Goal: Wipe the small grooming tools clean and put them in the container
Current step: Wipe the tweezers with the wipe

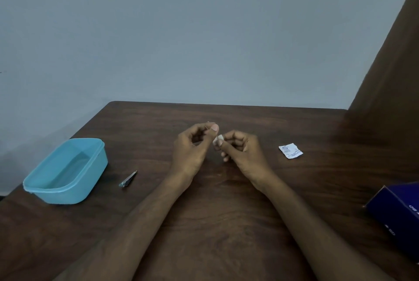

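Above the middle of the brown table my left hand (195, 144) pinches a thin, small tool (207, 127) between thumb and fingers; only its tip shows. My right hand (240, 147) is close beside it and pinches a small white wipe (218, 139), which touches or nearly touches the left thumb. A metal nail clipper (128, 179) lies on the table to the left. The light blue plastic container (65, 171) stands open at the far left, with nothing visible inside.
A torn white wipe sachet (291, 150) lies right of my hands. A dark blue box (396, 215) sits at the table's right edge. A grey wall stands behind the table, and a brown panel rises on the right.
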Available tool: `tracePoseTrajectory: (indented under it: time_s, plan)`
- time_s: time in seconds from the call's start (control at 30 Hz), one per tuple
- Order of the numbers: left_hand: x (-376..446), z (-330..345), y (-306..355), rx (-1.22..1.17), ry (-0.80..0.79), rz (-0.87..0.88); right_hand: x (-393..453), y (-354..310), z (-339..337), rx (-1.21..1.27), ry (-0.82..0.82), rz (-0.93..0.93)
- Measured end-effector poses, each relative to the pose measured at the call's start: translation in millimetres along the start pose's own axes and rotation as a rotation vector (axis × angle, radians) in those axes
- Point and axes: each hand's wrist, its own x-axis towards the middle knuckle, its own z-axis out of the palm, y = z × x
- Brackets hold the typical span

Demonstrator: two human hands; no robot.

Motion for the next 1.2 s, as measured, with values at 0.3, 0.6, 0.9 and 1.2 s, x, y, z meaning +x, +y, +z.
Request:
tracePoseTrajectory:
  time_s: [0.3, 0.6, 0.9, 1.2]
  plan:
    - [4.2, 1.4, 0.0, -0.196, 0.033, -0.096, 4.3, 2.6, -3.4, 0.041, 0.117, 0.039]
    - [7.0, 1.4, -1.5, -0.3, 0.102, -0.171, 5.1, 1.4, -6.4, -0.095, 0.345, 0.038]
    - [4.0, 1.4, -0.8, -0.239, 0.02, -0.163, -5.9, -12.8, 4.0, -0.429, 0.331, -0.282]
    - [4.4, 1.8, -3.4, -0.248, 0.035, -0.158, -2.8, -11.4, -5.0, -0.425, 0.471, -0.23]
